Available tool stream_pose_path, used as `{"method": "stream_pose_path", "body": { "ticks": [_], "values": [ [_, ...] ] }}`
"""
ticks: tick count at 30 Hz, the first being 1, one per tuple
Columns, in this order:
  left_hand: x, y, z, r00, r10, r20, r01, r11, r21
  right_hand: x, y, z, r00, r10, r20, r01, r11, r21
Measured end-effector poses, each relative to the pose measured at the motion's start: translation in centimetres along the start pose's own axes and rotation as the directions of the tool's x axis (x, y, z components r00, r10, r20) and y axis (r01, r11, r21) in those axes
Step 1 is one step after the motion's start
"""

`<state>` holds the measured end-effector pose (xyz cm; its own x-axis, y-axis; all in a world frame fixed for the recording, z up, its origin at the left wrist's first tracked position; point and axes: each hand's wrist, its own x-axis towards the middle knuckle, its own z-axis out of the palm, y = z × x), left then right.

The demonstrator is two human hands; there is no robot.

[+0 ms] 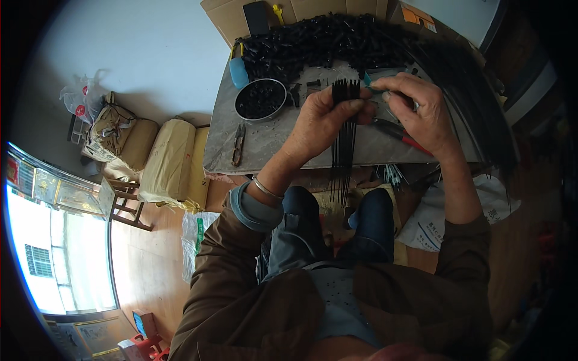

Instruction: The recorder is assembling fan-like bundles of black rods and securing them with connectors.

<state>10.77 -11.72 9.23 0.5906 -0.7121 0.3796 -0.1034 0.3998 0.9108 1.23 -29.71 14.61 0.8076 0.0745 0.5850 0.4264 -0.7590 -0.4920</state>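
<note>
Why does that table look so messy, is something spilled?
Nothing is spilled. The black pieces are heaped along the table's far edge, more sit in a round metal bowl, and the left hand holds a bundle of thin black rods upright. Only the sacks slump.

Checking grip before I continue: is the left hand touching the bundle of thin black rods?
Touching. Head view shows the left hand wrapped around the bundle of thin black rods, fingers closed on it.

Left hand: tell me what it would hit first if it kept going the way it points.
Probably the right hand, close ahead of the left hand and its bundle of thin black rods; depth is unclear.
</note>
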Motion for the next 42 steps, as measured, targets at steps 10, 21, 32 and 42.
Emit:
{"method": "stream_pose_path", "body": {
  "ticks": [10,21,32,42],
  "values": [
    [-0.1,0.0,-0.2,1.0,-0.004,0.015,0.004,1.0,0.02,0.1,-0.4,0.0,0.999,-0.023,-0.045,0.025,0.999,0.032],
    [0.0,0.1,0.0,1.0,-0.009,0.02,0.008,1.0,0.026,0.3,-0.5,0.3,0.998,-0.034,-0.059,0.036,0.999,0.032],
    [0.0,0.1,-0.1,1.0,-0.006,0.021,0.005,0.998,0.063,1.7,-2.0,-1.3,0.917,-0.398,0.042,0.362,0.782,-0.507],
    [-0.3,0.5,-0.2,0.999,-0.022,0.037,0.022,1.0,0.016,0.3,-1.0,1.0,0.997,0.05,-0.052,-0.041,0.986,0.162]
  ]
}}
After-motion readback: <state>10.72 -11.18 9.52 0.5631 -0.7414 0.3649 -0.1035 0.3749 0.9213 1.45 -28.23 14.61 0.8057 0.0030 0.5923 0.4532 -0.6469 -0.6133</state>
